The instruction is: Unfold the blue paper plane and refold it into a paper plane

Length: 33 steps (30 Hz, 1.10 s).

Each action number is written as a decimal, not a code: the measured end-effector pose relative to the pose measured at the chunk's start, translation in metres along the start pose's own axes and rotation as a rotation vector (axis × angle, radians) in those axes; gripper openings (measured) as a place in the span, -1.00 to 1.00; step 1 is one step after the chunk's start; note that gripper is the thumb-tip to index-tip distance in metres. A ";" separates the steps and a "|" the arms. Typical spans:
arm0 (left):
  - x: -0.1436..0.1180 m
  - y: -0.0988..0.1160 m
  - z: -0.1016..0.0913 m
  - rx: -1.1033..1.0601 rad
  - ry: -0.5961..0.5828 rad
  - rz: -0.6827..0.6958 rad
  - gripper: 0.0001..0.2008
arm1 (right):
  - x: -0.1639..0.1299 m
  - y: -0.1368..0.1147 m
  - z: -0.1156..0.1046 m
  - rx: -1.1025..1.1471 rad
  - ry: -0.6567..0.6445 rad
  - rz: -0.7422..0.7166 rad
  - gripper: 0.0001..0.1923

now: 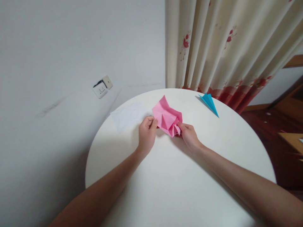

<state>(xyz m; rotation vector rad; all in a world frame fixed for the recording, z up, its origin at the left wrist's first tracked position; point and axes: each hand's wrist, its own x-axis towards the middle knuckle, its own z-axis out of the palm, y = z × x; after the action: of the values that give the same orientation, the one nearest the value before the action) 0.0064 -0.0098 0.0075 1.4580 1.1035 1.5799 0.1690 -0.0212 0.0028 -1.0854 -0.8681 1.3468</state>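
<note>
A creased, partly folded pink paper (167,116) is held just above a round white table (180,176). My left hand (146,135) pinches its left edge between thumb and fingers. My right hand (188,135) grips its lower right corner, where several small folds bunch together. A white sheet of paper (129,116) lies flat on the table just left of the pink one. A folded blue paper shape (209,103), long and pointed, rests on the table at the far right.
A pale wall with a socket plate (102,86) stands behind the table on the left. A cream curtain with red flowers (224,47) hangs at the back right. Dark wooden floor (279,132) and furniture show at right.
</note>
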 end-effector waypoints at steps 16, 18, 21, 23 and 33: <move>-0.004 0.002 0.007 0.023 -0.104 0.004 -0.80 | 0.002 0.003 -0.001 -0.133 -0.062 -0.151 -0.60; -0.002 -0.002 0.006 0.078 -0.049 0.009 -0.87 | 0.002 0.002 -0.002 -0.211 -0.040 -0.225 -0.69; 0.002 -0.008 0.003 0.125 -0.016 -0.001 -0.90 | 0.000 -0.004 -0.006 -0.414 0.131 -0.560 -0.59; 0.004 -0.010 0.002 0.121 -0.010 -0.022 -0.91 | -0.001 -0.011 -0.011 -0.612 0.166 -0.823 -0.61; 0.002 -0.006 0.003 0.125 -0.045 -0.066 -0.89 | 0.013 -0.009 -0.023 -1.017 -0.025 -1.067 -0.91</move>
<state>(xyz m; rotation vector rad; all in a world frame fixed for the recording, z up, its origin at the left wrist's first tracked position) 0.0086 -0.0055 0.0024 1.5148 1.2301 1.4483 0.1949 -0.0096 0.0032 -1.0216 -1.8788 -0.0425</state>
